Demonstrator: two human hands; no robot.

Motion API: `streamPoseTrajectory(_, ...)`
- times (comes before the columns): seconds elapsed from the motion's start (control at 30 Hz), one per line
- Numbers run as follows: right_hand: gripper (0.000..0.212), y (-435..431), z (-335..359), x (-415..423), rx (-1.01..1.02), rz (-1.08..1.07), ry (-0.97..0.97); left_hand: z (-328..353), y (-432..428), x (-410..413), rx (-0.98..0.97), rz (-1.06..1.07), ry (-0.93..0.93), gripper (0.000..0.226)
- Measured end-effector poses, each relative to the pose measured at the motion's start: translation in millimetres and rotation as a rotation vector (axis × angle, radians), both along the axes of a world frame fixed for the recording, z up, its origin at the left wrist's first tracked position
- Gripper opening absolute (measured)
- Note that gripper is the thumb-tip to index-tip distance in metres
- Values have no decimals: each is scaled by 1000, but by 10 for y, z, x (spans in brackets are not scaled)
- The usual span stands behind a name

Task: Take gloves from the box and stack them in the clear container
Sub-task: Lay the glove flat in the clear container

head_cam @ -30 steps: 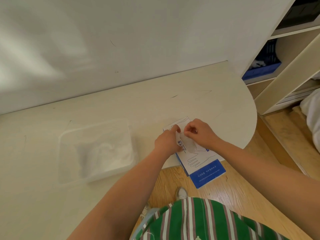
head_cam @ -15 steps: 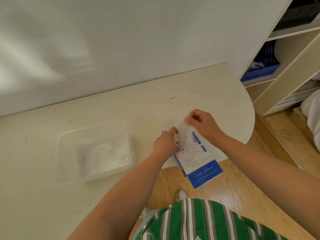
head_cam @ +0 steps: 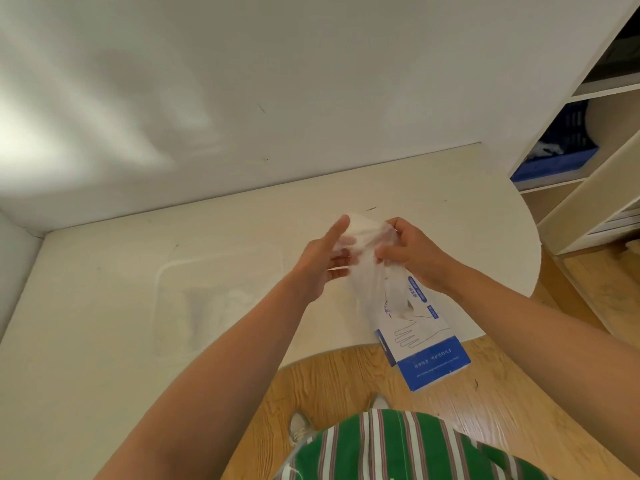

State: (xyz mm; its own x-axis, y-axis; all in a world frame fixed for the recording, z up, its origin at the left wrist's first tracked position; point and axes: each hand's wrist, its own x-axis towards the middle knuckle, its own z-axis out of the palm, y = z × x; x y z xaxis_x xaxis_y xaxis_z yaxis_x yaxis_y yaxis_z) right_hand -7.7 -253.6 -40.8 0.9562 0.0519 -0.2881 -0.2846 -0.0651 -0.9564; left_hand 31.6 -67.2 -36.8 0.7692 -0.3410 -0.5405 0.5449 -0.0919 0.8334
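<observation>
A thin clear plastic glove hangs in the air above the white-and-blue glove box, which lies at the table's front edge and overhangs it. My right hand pinches the glove's upper edge with curled fingers. My left hand is beside it with fingers straight, thumb up, touching the glove's left side. The clear container sits on the table to the left, with several clear gloves piled inside.
The cream table meets a white wall behind and has a rounded right end. A shelf unit with a blue basket stands at the right. Wooden floor lies below the table's front edge.
Both hands rose from the box. The right hand pulled a glove up out of it, and the left hand let go of the box and opened against the glove.
</observation>
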Motion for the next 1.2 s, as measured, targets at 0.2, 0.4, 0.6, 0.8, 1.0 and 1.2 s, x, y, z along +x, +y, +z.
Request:
streamPoseTrajectory(0.2,64,285,22,181,145,362,216,-4,342,10,-173,-8,-206,12)
streamPoseTrajectory(0.4,88,539,-17,383,372,488,488,138,820,-26,-285,-99,-234,30)
streamPoseTrajectory(0.6,46,944,183,461,463,440,452,211,1351,-73,-365,-122,-226,47)
streamPoseTrajectory(0.8,82,1294,179,612,197,676,620,167,1811,-155,-454,-50,-189,66)
streamPoseTrajectory(1.0,12,1684,156,653,336,437,424,92,2104,-239,-421,-58,-139,68)
streamPoseTrajectory(1.2,28,1779,232,769,279,401,234,102,2362,-219,-422,66,52,76)
